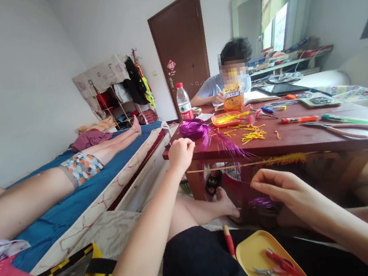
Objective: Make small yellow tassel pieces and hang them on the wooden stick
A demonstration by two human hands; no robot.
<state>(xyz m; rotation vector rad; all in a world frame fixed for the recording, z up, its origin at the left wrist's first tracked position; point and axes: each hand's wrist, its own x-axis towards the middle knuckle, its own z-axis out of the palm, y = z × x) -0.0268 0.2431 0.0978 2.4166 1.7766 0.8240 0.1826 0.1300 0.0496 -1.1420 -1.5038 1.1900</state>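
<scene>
Purple strands [193, 129] just beyond left hand [181, 154]

Left forearm [144, 227] reaches up and forward to the near left corner of the table [292, 136]. Left hand [181, 154] at that corner, back of hand up, fingers curled in, thumb against index; wrist [175, 174] roughly in line with the arm. Right forearm [354, 224] angled in toward the table, right hand [274, 185] lower than its front edge, thumb and index tips pinched, pointing left. Both arms bare, hands well apart.
</scene>
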